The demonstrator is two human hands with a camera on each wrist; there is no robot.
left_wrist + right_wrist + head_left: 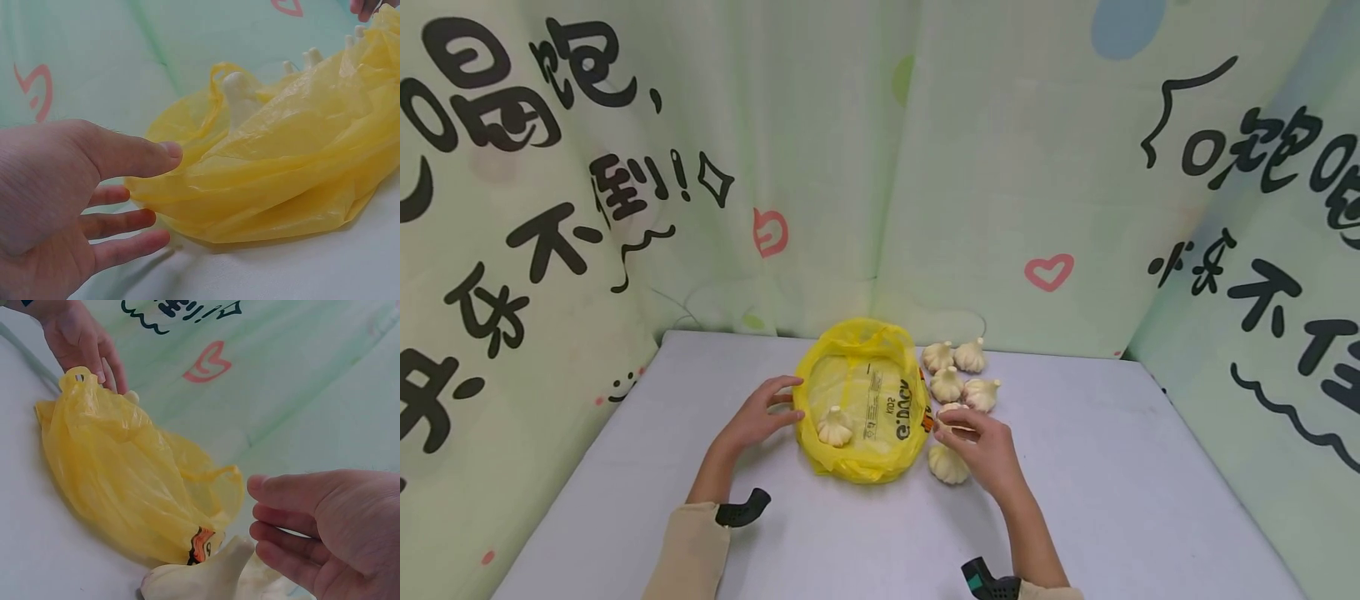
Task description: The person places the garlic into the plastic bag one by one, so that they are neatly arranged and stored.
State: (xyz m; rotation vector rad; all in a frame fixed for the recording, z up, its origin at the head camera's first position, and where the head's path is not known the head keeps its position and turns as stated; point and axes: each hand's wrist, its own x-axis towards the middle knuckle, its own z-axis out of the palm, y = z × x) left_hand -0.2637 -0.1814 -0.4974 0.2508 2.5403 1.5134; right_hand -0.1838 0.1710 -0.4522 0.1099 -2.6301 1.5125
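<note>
A yellow plastic bag (861, 471) stands with its mouth spread wide and its rim rolled into a ring. One garlic bulb (835, 427) lies inside it, near the front left. My left hand (763, 412) is at the bag's left side, fingers spread and fingertips right at the plastic. On the other side, my right hand (981, 446) hovers over the garlic beside the bag, thumb and fingers extended with nothing between them. Just under its fingers is a garlic bulb (200, 575), neck pointing up. Another bulb (948, 464) lies nearer the front, partly hidden by that hand.
Several more garlic bulbs (947, 384) lie along the bag's right side toward the back. The white tabletop (1097, 467) runs back to a printed pale green curtain (820, 167), which also hangs at both sides.
</note>
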